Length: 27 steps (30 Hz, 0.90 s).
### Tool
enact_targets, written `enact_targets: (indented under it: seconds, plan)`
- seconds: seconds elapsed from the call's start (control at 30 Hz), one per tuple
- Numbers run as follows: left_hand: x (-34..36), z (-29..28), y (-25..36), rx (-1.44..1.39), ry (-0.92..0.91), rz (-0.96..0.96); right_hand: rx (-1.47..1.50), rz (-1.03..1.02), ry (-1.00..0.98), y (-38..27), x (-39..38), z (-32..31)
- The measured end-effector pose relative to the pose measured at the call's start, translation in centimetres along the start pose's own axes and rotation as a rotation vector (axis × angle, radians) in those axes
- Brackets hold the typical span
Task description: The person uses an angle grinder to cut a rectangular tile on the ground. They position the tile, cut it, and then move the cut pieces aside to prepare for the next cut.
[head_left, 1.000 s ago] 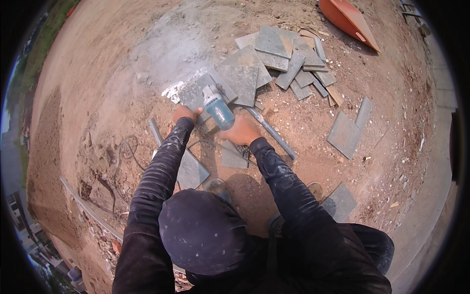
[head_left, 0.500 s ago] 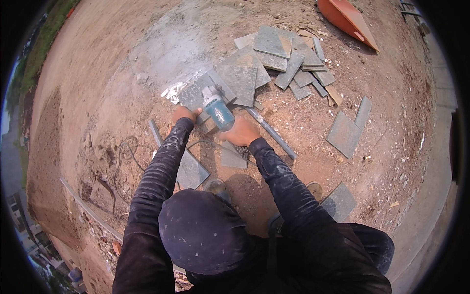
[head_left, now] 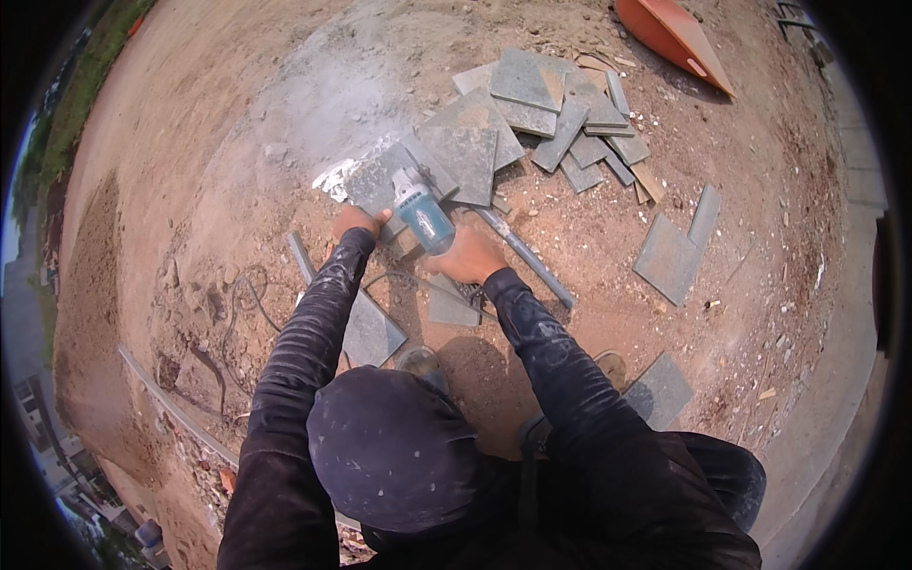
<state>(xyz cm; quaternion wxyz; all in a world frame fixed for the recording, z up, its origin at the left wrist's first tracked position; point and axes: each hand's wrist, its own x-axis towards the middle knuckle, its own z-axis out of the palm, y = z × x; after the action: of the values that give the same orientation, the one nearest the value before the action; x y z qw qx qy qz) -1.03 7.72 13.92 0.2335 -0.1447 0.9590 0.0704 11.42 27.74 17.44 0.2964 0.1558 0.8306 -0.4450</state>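
In my right hand (head_left: 472,255) is the rear of a blue-green and silver angle grinder (head_left: 425,220), with the fingers closed round it. Its silver head points away from me, over a grey stone tile (head_left: 373,180). The disc cannot be made out. My left hand (head_left: 359,222) grips the near left edge of this tile, the thumb on top and the other fingers mostly hidden. White powder (head_left: 334,179) lies along the tile's far left side. Beyond the tile, pale dust hangs over the ground.
A heap of grey tiles (head_left: 528,84) lies far right of the grinder. Right of my right hand is a long narrow bar (head_left: 528,256). A cord (head_left: 249,285) loops on the left. Loose tiles (head_left: 668,256) lie right, and an orange tray-like object (head_left: 670,43) stands far right.
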Motion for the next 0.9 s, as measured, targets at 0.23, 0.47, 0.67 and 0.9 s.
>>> enact_targets:
  seconds: [0.23, 0.47, 0.67, 0.9]
  plan:
    - [0.3, 0.0, -0.5, -0.013, -0.004, -0.040, -0.003, 0.002, -0.011, -0.4, -0.6, 0.0]
    - [-0.3, 0.2, 0.1, 0.033, 0.096, -0.005, 0.034, -0.007, 0.082, 0.5, -0.3, 1.1]
    - [-0.3, 0.0, 0.0, -0.027, 0.042, -0.002, 0.018, -0.027, 0.077, 0.1, -0.5, 0.7]
    - [-0.1, -0.4, 0.1, -0.052, -0.044, -0.007, 0.006, -0.021, 0.082, -0.4, -0.5, 0.3]
